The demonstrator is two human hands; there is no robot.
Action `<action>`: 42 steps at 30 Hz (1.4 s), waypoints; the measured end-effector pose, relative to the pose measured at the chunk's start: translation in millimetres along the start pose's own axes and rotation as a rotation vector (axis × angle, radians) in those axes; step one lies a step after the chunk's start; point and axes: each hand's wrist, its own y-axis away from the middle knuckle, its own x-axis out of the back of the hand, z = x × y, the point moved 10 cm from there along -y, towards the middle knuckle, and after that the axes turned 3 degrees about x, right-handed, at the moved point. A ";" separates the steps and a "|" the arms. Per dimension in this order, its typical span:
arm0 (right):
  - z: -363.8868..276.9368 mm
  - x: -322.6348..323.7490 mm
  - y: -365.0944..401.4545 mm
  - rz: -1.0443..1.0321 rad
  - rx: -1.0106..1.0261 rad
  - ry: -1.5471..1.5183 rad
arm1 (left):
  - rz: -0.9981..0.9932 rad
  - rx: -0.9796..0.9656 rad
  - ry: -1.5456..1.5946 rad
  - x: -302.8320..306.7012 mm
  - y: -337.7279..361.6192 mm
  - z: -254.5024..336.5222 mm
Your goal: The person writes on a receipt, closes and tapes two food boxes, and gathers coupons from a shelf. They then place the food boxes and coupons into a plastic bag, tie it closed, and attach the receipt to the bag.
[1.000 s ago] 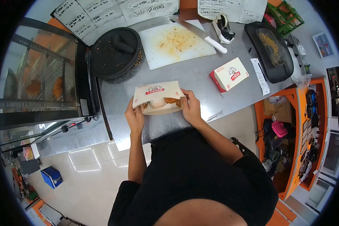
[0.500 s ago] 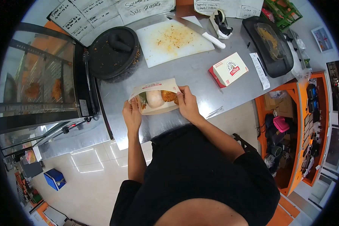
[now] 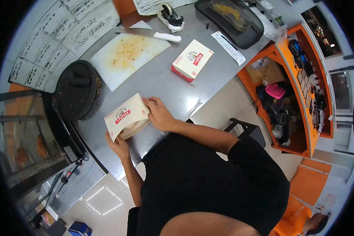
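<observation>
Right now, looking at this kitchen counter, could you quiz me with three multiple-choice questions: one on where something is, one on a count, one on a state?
1. Where does the second carton lie?
A) in a black tray
B) on the steel counter
C) on the floor

2. How many red-logo cartons show?
A) one
B) two
C) four

3. The carton in hand is:
A) held by both hands
B) lying untouched
C) crushed flat

Answers:
1 B, it sits flat on bare steel.
2 B, one is in hand and one lies apart on the counter.
3 A, the left hand grips its lower corner and the right hand holds its other end.
</observation>
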 end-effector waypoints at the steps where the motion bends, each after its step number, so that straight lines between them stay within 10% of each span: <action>1: -1.1 2.7 0.8 0.010 -0.009 0.005 | -0.013 -0.004 -0.001 -1.6 2.1 18.4; 15: 3.0 -0.1 2.6 -0.263 -0.075 0.131 | -0.501 -0.155 -0.213 -3.9 19.5 73.2; 18: -28.4 2.6 -1.5 -0.400 0.219 0.157 | -0.598 -0.287 -0.295 -6.1 20.3 73.6; 30: -29.5 -2.4 -20.2 -0.580 0.397 0.141 | -0.422 -0.559 -0.664 -20.8 8.5 112.4; 42: -35.7 -27.3 -29.6 -0.697 0.722 0.477 | -0.713 -0.721 -0.890 -58.5 0.9 112.9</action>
